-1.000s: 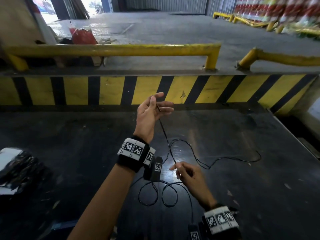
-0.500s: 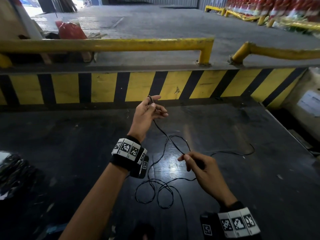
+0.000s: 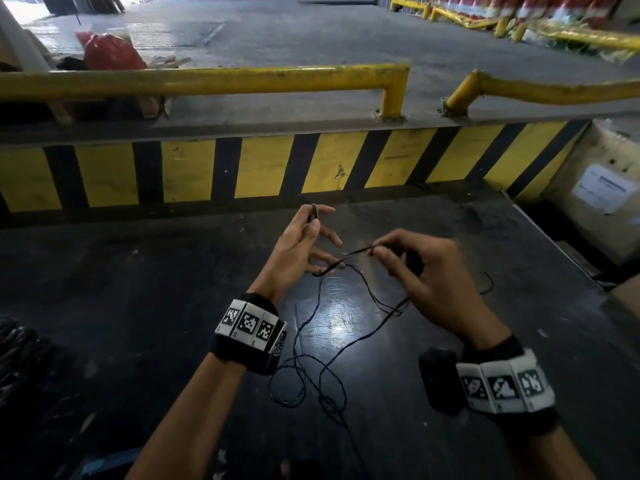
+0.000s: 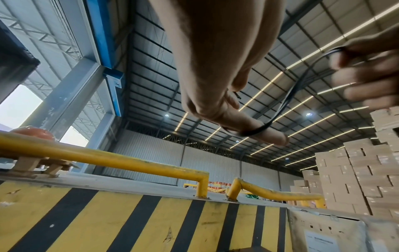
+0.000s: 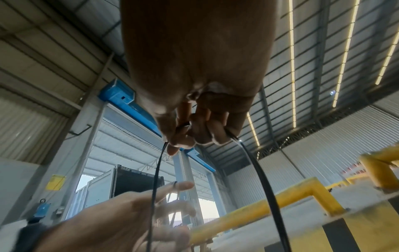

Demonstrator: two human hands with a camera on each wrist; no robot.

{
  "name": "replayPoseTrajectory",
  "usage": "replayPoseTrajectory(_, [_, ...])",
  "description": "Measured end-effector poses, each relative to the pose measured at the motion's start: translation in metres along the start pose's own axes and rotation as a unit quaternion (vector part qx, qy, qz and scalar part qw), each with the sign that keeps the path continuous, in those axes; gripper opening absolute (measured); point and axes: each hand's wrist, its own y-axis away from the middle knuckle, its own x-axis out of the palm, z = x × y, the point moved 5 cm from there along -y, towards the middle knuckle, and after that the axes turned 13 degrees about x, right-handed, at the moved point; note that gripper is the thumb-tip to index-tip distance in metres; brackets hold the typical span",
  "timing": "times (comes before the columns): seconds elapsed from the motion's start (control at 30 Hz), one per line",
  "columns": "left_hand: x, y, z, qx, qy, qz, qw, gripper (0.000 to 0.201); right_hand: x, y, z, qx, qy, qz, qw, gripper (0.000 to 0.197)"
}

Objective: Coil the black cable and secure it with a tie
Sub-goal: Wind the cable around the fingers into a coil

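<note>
A thin black cable (image 3: 353,253) stretches between my two hands above the dark table (image 3: 138,306). My left hand (image 3: 317,218) is raised palm inward and pinches the cable's end between thumb and forefinger; the strand also hooks round a lower finger (image 4: 270,134). My right hand (image 3: 374,250) pinches the cable just right of the left hand. In the right wrist view two strands (image 5: 156,170) hang from the right fingers (image 5: 179,143). The slack lies in loose loops (image 3: 341,386) on the table between my wrists. No tie is in view.
A yellow-and-black striped kerb (image 3: 270,164) runs along the table's far side, with yellow rails (image 3: 207,81) behind it. A dark bundle (image 3: 17,358) lies at the left edge. A cardboard box (image 3: 602,192) stands beyond the table's right edge.
My right hand has lifted off the table and moved up toward the left hand, drawing the cable with it. The strand now crosses the left hand's lower fingers.
</note>
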Motion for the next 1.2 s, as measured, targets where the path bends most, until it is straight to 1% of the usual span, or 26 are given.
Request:
replayPoseTrajectory(0.13, [0.021,0.017,-0.018,-0.005,0.055,0.06,0.997,0.032,-0.025,-0.029,0.019,-0.051,0.035,-0.027,0.998,0.024])
replayPoseTrajectory(0.27, [0.038,0.029,-0.036,-0.002,0.126,0.103,0.987,0.033,-0.04,-0.054,0.031,-0.082,0.033,-0.029,0.996,0.03])
replayPoseTrajectory(0.4, [0.048,0.033,-0.046,-0.003,0.199,0.125,0.972,0.036,-0.045,-0.069,0.036,-0.094,-0.005,-0.013,0.995,0.024])
replayPoseTrajectory(0.47, [0.049,0.032,-0.05,0.005,0.228,0.136,0.964,0.038,-0.043,-0.076,0.032,-0.086,-0.029,-0.005,0.996,0.023])
replayPoseTrajectory(0.53, [0.05,0.031,-0.054,0.014,0.253,0.143,0.957,0.039,-0.032,-0.083,0.02,-0.065,-0.051,0.013,0.996,0.026])
replayPoseTrajectory(0.6, [0.051,0.027,-0.058,0.024,0.274,0.14,0.951,0.039,-0.012,-0.086,0.001,-0.026,-0.077,0.043,0.996,0.028])
replayPoseTrajectory(0.63, [0.051,0.024,-0.06,0.03,0.278,0.135,0.95,0.038,0.001,-0.083,-0.01,0.0,-0.109,0.066,0.992,0.028])
replayPoseTrajectory(0.7, [0.048,0.014,-0.061,0.039,0.27,0.114,0.955,0.038,0.032,-0.069,-0.031,0.063,-0.203,0.111,0.971,0.026])
replayPoseTrajectory(0.77, [0.039,0.001,-0.06,0.045,0.246,0.086,0.964,0.038,0.062,-0.046,-0.047,0.132,-0.291,0.149,0.936,0.031])
replayPoseTrajectory(0.8, [0.034,-0.005,-0.058,0.046,0.232,0.072,0.969,0.039,0.075,-0.033,-0.053,0.157,-0.318,0.169,0.919,0.033])
replayPoseTrajectory(0.83, [0.028,-0.012,-0.056,0.046,0.219,0.058,0.973,0.039,0.085,-0.02,-0.054,0.169,-0.333,0.192,0.908,0.035])
replayPoseTrajectory(0.9, [0.017,-0.022,-0.051,0.042,0.196,0.026,0.979,0.038,0.097,0.003,-0.053,0.174,-0.333,0.234,0.897,0.041])
replayPoseTrajectory(0.97, [0.007,-0.03,-0.044,0.037,0.168,-0.01,0.985,0.037,0.099,0.021,-0.047,0.167,-0.313,0.265,0.897,0.047])
replayPoseTrajectory(1.03, [0.001,-0.037,-0.036,0.028,0.121,-0.029,0.992,0.036,0.091,0.029,-0.039,0.142,-0.279,0.291,0.904,0.046])
replayPoseTrajectory(1.1, [0.001,-0.04,-0.027,0.013,0.066,-0.022,0.997,0.034,0.072,0.027,-0.027,0.106,-0.238,0.303,0.917,0.038])
replayPoseTrajectory(1.13, [0.004,-0.039,-0.023,0.005,0.042,-0.01,0.999,0.033,0.059,0.023,-0.021,0.085,-0.209,0.296,0.928,0.033])
replayPoseTrajectory(1.2, [0.014,-0.034,-0.017,-0.003,0.008,0.025,1.0,0.032,0.028,0.005,-0.009,0.037,-0.127,0.251,0.959,0.028])
